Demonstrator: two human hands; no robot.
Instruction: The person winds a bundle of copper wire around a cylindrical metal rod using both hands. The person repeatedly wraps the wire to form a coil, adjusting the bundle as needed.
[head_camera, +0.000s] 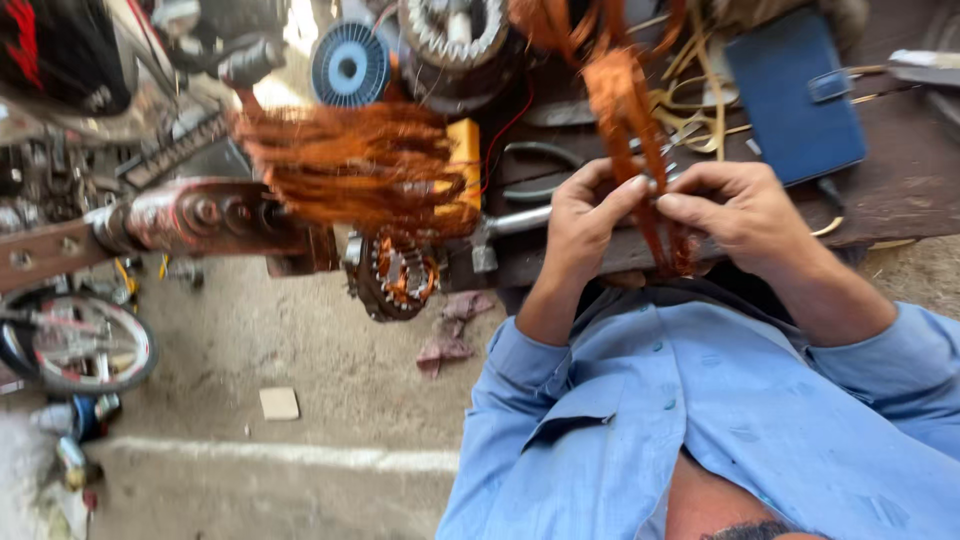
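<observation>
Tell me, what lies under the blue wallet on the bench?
The blue wallet rests on the dark bench, over yellowish strips that stick out at its left edge. How far they run beneath it is hidden.

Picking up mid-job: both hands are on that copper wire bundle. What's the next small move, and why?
Probably slide the left hand and right hand down the copper wire bundle, pinching the strands together. Both hands grip it at one spot, the strands below look loose, and above it hangs as one tight strip.
</observation>
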